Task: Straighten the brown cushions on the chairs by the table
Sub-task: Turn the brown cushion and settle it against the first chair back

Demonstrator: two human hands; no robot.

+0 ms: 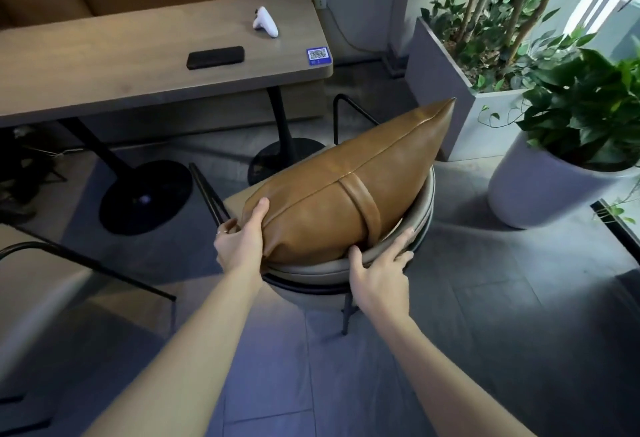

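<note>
A brown leather cushion (349, 187) with a strap across its middle leans on the curved grey backrest of a chair (391, 246) in front of me. One corner points up to the right. My left hand (240, 237) grips the cushion's lower left corner, thumb on top. My right hand (379, 263) lies over the backrest rim, its thumb touching the cushion's bottom edge and its fingers spread along the rim.
A wooden table (121, 66) stands behind the chair with a black case (215, 57) and a white controller (266, 22) on it. A second chair (41, 284) is at the left. A grey planter (446, 90) and a white plant pot (540, 191) stand to the right.
</note>
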